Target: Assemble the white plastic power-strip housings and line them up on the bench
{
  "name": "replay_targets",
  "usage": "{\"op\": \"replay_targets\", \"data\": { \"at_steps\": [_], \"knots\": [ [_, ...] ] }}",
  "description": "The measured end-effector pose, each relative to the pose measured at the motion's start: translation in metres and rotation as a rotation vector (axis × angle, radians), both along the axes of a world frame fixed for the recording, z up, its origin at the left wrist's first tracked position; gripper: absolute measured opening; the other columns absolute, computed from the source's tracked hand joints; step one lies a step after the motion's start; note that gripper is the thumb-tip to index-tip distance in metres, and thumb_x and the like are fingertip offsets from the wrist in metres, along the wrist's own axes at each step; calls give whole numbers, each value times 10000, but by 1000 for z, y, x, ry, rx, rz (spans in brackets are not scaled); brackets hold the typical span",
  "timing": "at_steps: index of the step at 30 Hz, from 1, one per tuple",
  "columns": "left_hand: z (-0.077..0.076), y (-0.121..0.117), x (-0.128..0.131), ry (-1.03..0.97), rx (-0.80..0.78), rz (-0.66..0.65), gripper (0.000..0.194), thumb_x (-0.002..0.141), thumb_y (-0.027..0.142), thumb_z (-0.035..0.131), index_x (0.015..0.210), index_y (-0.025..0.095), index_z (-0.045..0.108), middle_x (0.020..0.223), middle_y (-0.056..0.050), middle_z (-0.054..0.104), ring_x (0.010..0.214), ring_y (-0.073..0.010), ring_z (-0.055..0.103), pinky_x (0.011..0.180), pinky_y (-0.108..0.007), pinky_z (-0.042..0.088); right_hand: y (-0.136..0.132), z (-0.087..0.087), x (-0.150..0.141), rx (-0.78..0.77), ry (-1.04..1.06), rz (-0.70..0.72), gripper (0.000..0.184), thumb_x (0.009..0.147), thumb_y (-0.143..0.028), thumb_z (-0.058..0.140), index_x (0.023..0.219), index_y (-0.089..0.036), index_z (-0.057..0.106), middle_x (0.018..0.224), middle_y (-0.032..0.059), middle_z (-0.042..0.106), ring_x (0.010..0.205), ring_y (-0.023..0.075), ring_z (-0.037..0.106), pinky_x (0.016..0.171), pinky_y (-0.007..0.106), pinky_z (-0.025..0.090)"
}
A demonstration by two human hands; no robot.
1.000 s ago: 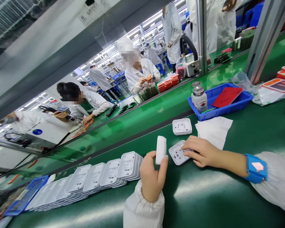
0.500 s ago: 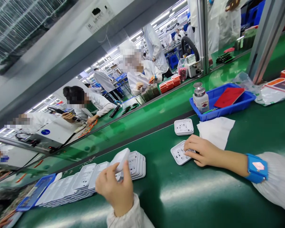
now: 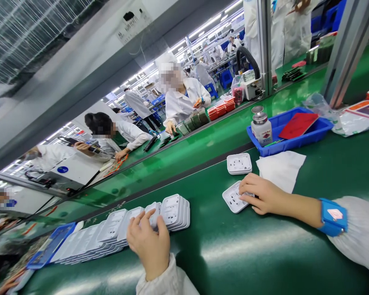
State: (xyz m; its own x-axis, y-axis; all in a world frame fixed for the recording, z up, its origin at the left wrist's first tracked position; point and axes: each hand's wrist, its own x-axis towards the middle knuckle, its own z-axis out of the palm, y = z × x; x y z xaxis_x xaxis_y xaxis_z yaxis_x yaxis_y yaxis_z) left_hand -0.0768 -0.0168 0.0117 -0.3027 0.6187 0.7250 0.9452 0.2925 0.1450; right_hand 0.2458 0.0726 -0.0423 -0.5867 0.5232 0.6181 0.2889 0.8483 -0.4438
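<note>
My left hand (image 3: 149,241) rests on a long overlapping row of white socket panels (image 3: 123,227), its fingers curled round one panel (image 3: 153,213) set into the row. My right hand (image 3: 261,196), with a blue wrist strap (image 3: 333,217), lies with curled fingers on a single white socket panel (image 3: 233,198) flat on the green mat (image 3: 249,250). A second loose panel (image 3: 239,163) lies just beyond it.
A white cloth (image 3: 279,168) lies right of the panels, before a blue tray (image 3: 313,131) with a red card (image 3: 298,124) and a dispenser bottle (image 3: 261,127). Across the green conveyor (image 3: 187,151) sit people in white coats. A metal post (image 3: 346,49) stands at the right.
My left hand carried a white panel from beside my right hand leftward and set it into the row. My right hand stayed on its panel.
</note>
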Motion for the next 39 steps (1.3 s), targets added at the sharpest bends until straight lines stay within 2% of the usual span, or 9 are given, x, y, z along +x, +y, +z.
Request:
{"op": "replay_targets", "data": {
  "at_steps": [5,12,14,19,24,27,31,36,39],
  "knots": [
    [-9,0,-16,-87,-113,-58,365,860,244,347,1087,105,597,1280,-194,497,1321,-365,311,1053,-566,262,0,0,-1,16,-1,-12,119,793,-119,513,854,-157,609,891,104,598,842,222,519,705,347,472],
    [5,2,10,75,251,-155,229,821,269,550,1006,150,613,1237,-166,520,1317,-365,328,1062,-578,252,-1,6,-3,33,80,-107,174,830,-175,509,984,-148,586,1006,135,552,944,251,511,789,412,486],
    [5,5,36,88,254,-286,206,827,239,558,1017,168,594,1235,-149,511,1321,-342,324,1064,-575,252,2,7,-2,52,119,-207,250,830,-186,519,1074,-144,552,1086,158,524,1011,277,490,839,460,469],
    [-15,12,106,69,-129,-780,211,810,143,569,1010,207,584,1248,-114,495,1324,-311,304,1031,-539,331,22,-3,6,69,153,-431,288,788,-206,563,1072,-157,541,1143,171,499,1031,311,474,869,529,434],
    [-27,27,145,152,-235,-1038,228,787,114,558,991,206,600,1206,-105,546,1288,-314,351,1016,-546,359,32,-9,13,51,119,-491,192,736,-162,557,925,-153,591,1144,173,509,1022,320,475,852,533,430],
    [-28,39,153,89,-211,-1085,231,796,118,550,1009,203,577,1178,-107,560,1271,-304,380,1011,-544,369,27,-3,14,93,186,-369,249,664,-40,443,834,-173,569,1061,123,572,1051,279,494,864,470,431],
    [-30,45,152,-57,-114,-1068,275,805,125,538,1071,183,497,1173,-134,535,1257,-298,403,980,-528,406,8,8,4,138,175,-139,208,650,-33,403,704,-191,526,729,42,595,817,213,558,767,398,444],
    [-28,36,145,-104,-112,-1171,448,805,159,451,1250,156,400,1244,-163,485,1280,-309,369,1008,-560,365,-28,15,-15,213,-24,-67,119,738,-185,472,751,-145,583,769,106,603,802,259,513,757,454,440],
    [-24,26,141,-116,-116,-1249,514,791,200,460,1294,159,359,1268,-170,470,1289,-317,350,1017,-557,358,-40,15,-23,239,-3,-45,176,745,-111,438,841,-130,584,762,100,608,785,247,526,772,451,442]
  ]
}}
